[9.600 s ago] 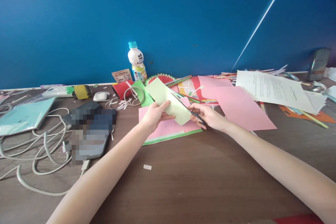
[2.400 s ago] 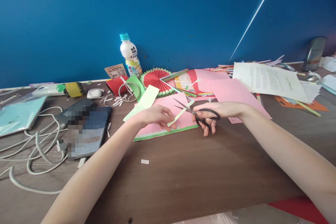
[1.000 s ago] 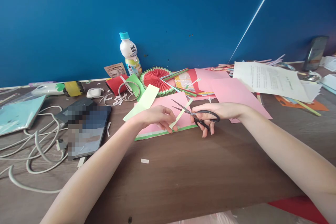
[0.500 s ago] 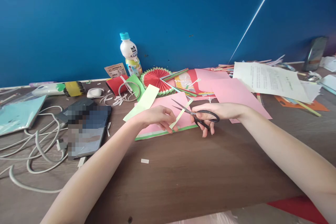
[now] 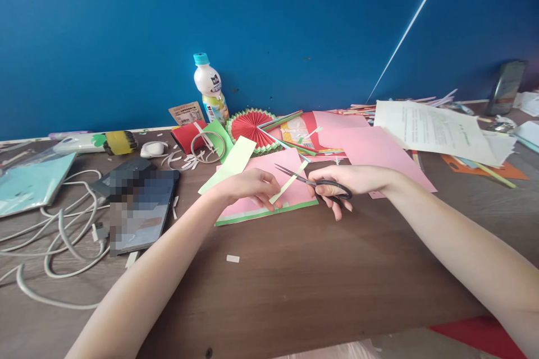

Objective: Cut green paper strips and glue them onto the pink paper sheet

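Two bare hands work over a brown counter (image 5: 295, 280) strewn with craft paper. At left, the left hand (image 5: 248, 186) pinches the lower end of a narrow pale-green paper strip (image 5: 288, 182) between thumb and fingertips, holding it slanted up to the right above a pink sheet (image 5: 273, 171) edged in green. At right, the right hand (image 5: 349, 179) is clamped on the loops of black scissors (image 5: 314, 181), whose blades point left and meet the strip near its upper end; the blades look nearly shut. A wider pale-green sheet (image 5: 229, 164) lies just behind the left hand, partly over the pink sheet. Farther back sit a red pleated paper fan (image 5: 250, 125), a white bottle (image 5: 210, 95) with a blue cap against the blue wall, a larger pink sheet (image 5: 374, 148) and a printed white page (image 5: 433, 132). White cables (image 5: 63, 235) coil at the far left beside a dark tablet (image 5: 141, 207).
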`<state>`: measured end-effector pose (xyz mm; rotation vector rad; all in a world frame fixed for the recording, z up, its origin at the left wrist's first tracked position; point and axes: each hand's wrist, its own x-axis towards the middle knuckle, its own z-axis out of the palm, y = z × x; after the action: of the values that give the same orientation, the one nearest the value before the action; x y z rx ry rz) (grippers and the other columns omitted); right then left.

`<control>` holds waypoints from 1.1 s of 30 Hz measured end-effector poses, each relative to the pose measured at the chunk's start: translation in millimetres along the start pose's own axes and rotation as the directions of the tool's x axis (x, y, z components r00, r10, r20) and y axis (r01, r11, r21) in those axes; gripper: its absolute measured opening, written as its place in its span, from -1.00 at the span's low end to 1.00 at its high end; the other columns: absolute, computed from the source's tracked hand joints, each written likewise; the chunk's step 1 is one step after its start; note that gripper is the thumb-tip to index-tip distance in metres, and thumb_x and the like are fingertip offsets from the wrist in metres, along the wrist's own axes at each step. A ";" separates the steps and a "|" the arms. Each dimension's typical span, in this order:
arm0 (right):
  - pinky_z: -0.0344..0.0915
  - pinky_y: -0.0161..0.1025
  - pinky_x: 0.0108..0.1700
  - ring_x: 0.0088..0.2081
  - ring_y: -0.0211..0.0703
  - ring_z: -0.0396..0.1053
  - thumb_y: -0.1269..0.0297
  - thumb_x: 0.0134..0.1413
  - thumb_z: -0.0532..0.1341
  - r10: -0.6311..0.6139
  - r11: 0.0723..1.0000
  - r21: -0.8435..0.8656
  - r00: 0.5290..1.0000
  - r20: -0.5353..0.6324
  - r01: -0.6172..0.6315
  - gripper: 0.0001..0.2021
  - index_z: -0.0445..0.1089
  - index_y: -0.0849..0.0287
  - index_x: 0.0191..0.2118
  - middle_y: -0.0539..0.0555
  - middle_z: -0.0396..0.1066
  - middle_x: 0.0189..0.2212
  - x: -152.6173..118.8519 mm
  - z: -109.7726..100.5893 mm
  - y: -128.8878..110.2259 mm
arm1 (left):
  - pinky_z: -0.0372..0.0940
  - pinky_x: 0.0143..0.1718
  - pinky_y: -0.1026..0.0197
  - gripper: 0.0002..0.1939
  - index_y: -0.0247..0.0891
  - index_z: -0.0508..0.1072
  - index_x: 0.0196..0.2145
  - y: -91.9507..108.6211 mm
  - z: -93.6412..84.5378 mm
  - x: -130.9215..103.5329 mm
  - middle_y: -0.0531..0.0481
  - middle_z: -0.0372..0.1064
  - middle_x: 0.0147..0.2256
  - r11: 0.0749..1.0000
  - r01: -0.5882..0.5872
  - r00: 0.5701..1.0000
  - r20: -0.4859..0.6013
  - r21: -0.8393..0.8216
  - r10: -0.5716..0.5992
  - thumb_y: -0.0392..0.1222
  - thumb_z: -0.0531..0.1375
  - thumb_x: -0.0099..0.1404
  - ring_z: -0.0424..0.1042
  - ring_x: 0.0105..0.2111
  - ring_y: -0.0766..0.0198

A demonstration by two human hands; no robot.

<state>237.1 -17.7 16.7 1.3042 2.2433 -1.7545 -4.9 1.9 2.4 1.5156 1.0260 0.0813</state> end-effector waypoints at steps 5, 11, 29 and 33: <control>0.18 -0.44 -0.65 -0.53 -0.23 0.44 -0.07 0.08 0.06 0.031 0.999 0.011 1.000 -0.002 -0.031 -0.64 0.21 0.19 -0.29 0.00 0.31 -0.48 0.9 -4.9 2.8 | 0.26 -0.37 0.28 -0.84 -0.27 0.32 -0.49 1.1 -8.3 -2.2 0.08 0.32 -0.47 0.989 -0.003 0.996 -0.088 0.147 0.016 -0.12 0.11 0.08 0.43 -0.43 0.32; 0.23 -0.42 -0.64 -0.53 -0.23 0.43 -0.07 0.10 0.03 0.025 0.999 0.029 0.999 -0.036 -0.024 -0.63 0.21 0.19 -0.31 0.00 0.30 -0.49 2.2 -9.2 3.3 | 0.26 -0.37 0.27 -0.85 -0.28 0.31 -0.51 -1.5 -15.2 -3.6 0.04 0.32 -0.46 0.966 0.024 0.995 -0.095 0.256 0.000 -0.14 0.09 0.06 0.39 -0.43 0.31; 0.26 -0.30 -0.37 -0.27 -0.10 0.39 0.09 -0.12 0.23 0.117 0.919 -0.370 0.991 -0.067 -0.133 -0.59 0.35 0.04 -0.08 0.06 0.41 -0.25 -12.1 -25.2 3.4 | 0.18 -0.38 0.26 -0.88 -0.26 0.31 -0.55 3.7 -25.3 -12.6 0.04 0.31 -0.49 0.874 0.088 0.986 -0.166 0.478 -0.009 -0.18 0.06 0.04 0.33 -0.43 0.29; 0.29 -0.28 -0.25 -0.13 -0.03 0.36 0.24 -0.18 0.22 0.048 0.897 -0.430 0.990 -0.131 -0.100 -0.53 0.38 -0.01 -0.02 0.03 0.42 -0.13 -11.6 -21.3 6.1 | 0.15 -0.41 0.27 -0.87 -0.25 0.30 -0.57 3.6 -23.9 -13.1 0.06 0.29 -0.50 0.861 0.088 0.985 -0.174 0.501 0.001 -0.18 0.05 0.05 0.31 -0.44 0.30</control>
<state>258.2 -7.2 25.3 1.3901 2.4152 -1.0778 -24.8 12.5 18.1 1.9888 1.2852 -0.1059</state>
